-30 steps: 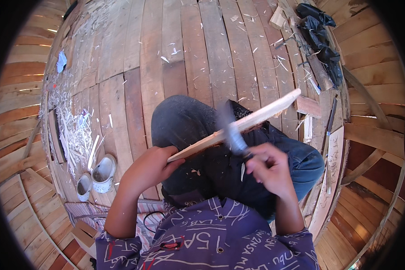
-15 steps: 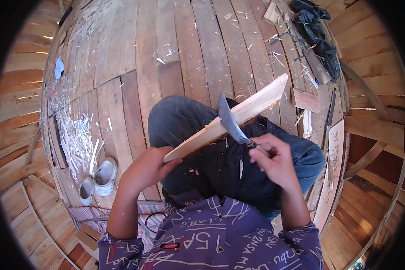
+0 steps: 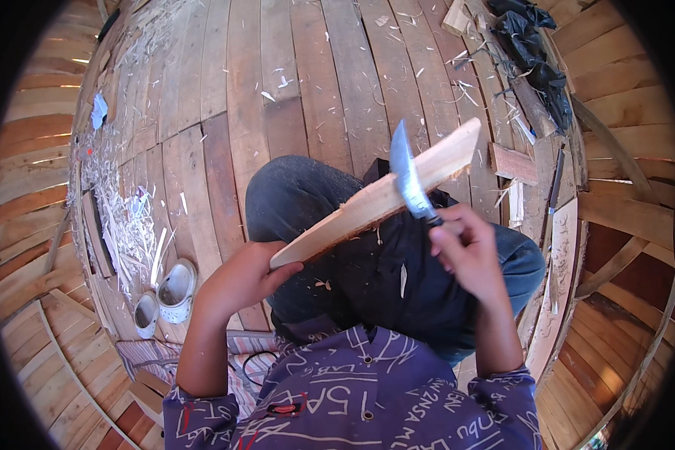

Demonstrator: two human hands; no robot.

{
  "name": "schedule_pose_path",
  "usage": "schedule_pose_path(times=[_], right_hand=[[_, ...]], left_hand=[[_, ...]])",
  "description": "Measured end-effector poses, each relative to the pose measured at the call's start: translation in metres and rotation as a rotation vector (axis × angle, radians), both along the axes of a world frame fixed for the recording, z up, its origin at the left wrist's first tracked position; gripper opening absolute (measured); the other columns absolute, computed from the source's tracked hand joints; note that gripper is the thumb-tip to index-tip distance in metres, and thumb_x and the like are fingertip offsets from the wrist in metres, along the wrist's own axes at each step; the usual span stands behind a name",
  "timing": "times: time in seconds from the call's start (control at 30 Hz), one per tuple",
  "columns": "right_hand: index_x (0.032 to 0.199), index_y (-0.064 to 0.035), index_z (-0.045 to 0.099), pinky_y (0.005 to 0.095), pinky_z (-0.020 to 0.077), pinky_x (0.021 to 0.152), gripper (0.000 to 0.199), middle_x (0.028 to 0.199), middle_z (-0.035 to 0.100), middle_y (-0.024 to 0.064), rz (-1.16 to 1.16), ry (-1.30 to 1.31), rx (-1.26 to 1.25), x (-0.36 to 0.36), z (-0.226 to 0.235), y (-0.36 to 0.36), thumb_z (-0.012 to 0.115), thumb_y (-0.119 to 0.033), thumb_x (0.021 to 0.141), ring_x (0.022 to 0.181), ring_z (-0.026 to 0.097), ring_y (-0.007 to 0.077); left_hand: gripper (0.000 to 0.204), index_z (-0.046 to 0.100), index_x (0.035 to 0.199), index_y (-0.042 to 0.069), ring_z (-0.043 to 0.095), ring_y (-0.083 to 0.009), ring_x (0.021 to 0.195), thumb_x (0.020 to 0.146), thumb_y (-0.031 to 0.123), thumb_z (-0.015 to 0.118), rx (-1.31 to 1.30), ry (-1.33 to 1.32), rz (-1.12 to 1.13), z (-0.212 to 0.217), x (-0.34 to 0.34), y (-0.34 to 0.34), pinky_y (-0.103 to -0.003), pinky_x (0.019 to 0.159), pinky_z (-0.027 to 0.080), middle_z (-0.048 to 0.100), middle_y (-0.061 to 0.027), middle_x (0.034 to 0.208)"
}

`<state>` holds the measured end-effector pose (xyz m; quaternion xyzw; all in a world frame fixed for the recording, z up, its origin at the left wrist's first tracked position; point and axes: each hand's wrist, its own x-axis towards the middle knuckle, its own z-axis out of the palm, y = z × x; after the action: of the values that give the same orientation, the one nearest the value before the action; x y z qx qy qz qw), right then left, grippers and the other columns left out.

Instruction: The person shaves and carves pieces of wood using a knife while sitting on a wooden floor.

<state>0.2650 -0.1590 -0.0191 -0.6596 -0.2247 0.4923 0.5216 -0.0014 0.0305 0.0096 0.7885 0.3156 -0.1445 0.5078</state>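
A pale wooden board slants up to the right across my lap, its far end cut at an angle and its lower edge rough. My left hand is closed round the near end, thumb beneath. In my right hand I grip the handle of a knife with a broad, curved grey blade. That blade crosses over the board toward its far half; whether it bites into the wood I cannot tell. Small shavings lie on my dark trousers.
Wood shavings are heaped along the left side of the plank floor. White clogs stand at my left. To the right are a wood block, a long plank and black plastic.
The knife has moved up along the board toward its far end, its blade swung more upright. My right hand went slightly right and up; my left hand stays on the near end.
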Motion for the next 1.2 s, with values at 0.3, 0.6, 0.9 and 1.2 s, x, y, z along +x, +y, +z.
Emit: schedule_pose_path(times=[0.3, 0.6, 0.9, 1.2], right_hand=[[0.107, -0.0046, 0.051, 0.0208, 0.0361, 0.04, 0.019, 0.064, 0.057, 0.0039, -0.19, 0.083, 0.084, 0.012, -0.011, 0.004, 0.061, -0.013, 0.094, 0.045, 0.048, 0.0056], [0.108, -0.003, 0.052, 0.0185, 0.0338, 0.038, 0.016, 0.064, 0.057, 0.002, -0.158, 0.088, 0.158, -0.005, -0.004, 0.0, 0.058, -0.012, 0.095, 0.044, 0.045, 0.0041], [0.101, -0.0021, 0.056, 0.0195, 0.0405, 0.047, 0.012, 0.062, 0.053, -0.0024, -0.467, -0.004, 0.122, -0.006, -0.005, 0.008, 0.062, -0.007, 0.092, 0.056, 0.053, 0.0039], [0.11, -0.0023, 0.057, 0.0202, 0.036, 0.041, 0.021, 0.066, 0.059, 0.0021, -0.091, -0.02, 0.039, -0.008, -0.005, 0.003, 0.062, -0.013, 0.093, 0.047, 0.047, 0.0034]], left_hand=[[0.023, 0.063, 0.1, -0.002, 0.059, -0.0322, 0.063, 0.09, 0.019, 0.063, 0.009, -0.006, -0.016, -0.001, 0.001, 0.002, -0.036, 0.063, 0.047, 0.062, -0.0211, 0.075], [0.023, 0.063, 0.1, -0.003, 0.058, -0.03, 0.061, 0.089, 0.017, 0.064, 0.0, 0.063, -0.006, 0.008, 0.005, 0.002, -0.036, 0.063, 0.047, 0.061, -0.0207, 0.072], [0.022, 0.063, 0.102, -0.002, 0.059, -0.0307, 0.062, 0.089, 0.016, 0.064, 0.018, 0.039, -0.03, 0.005, 0.004, 0.002, -0.036, 0.063, 0.047, 0.062, -0.0216, 0.075], [0.022, 0.063, 0.098, -0.002, 0.058, -0.0287, 0.061, 0.089, 0.018, 0.065, 0.012, 0.038, -0.031, 0.003, 0.003, 0.003, -0.035, 0.062, 0.047, 0.062, -0.0208, 0.074]])
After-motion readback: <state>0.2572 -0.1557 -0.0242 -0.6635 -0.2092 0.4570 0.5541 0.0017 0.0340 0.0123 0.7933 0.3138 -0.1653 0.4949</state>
